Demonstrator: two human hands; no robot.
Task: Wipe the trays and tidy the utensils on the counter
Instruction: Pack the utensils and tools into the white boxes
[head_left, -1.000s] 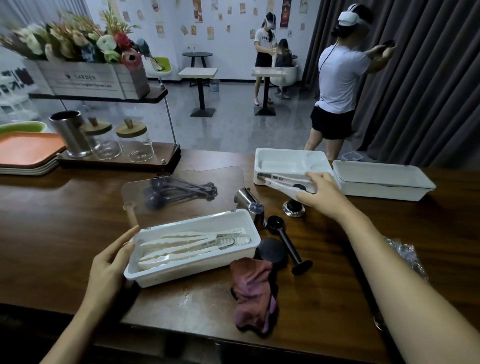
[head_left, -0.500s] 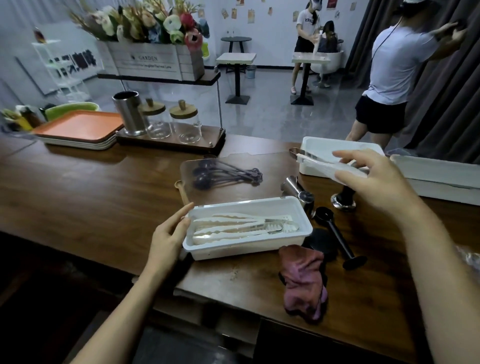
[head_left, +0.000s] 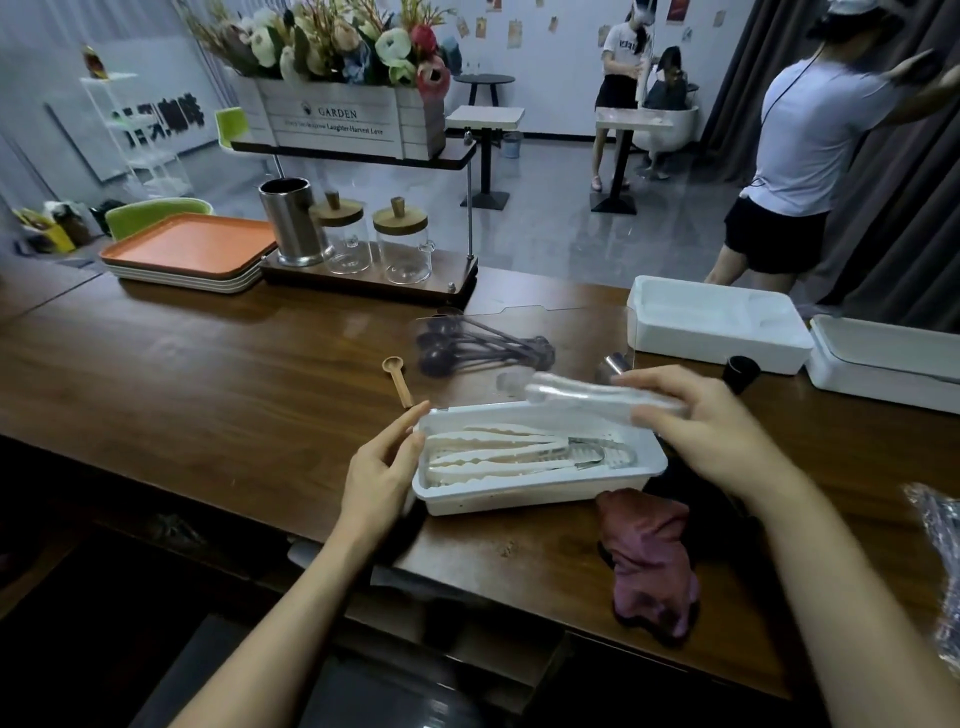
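A white utensil box (head_left: 519, 496) sits near the counter's front edge with several white tongs (head_left: 493, 454) lying in it. My left hand (head_left: 382, 467) rests with straight fingers against the box's left end. My right hand (head_left: 711, 426) grips a pair of white tongs (head_left: 587, 392), blurred, just above the box's far rim. A crumpled maroon cloth (head_left: 649, 561) lies on the counter in front of the box's right end. An empty white tray (head_left: 711, 322) and a second white box (head_left: 883, 364) stand at the back right.
A clear lid (head_left: 571, 332) lies behind the box over black measuring spoons (head_left: 478, 348). A small wooden spoon (head_left: 397, 376) lies left of them. Stacked orange trays (head_left: 187, 249), a steel cup and two glass jars stand at the back left. People stand beyond the counter.
My right hand has carried the white tongs from the back-right tray leftward and nearer, to just above the utensil box. The view has shifted; my left hand stays at the box's left end.
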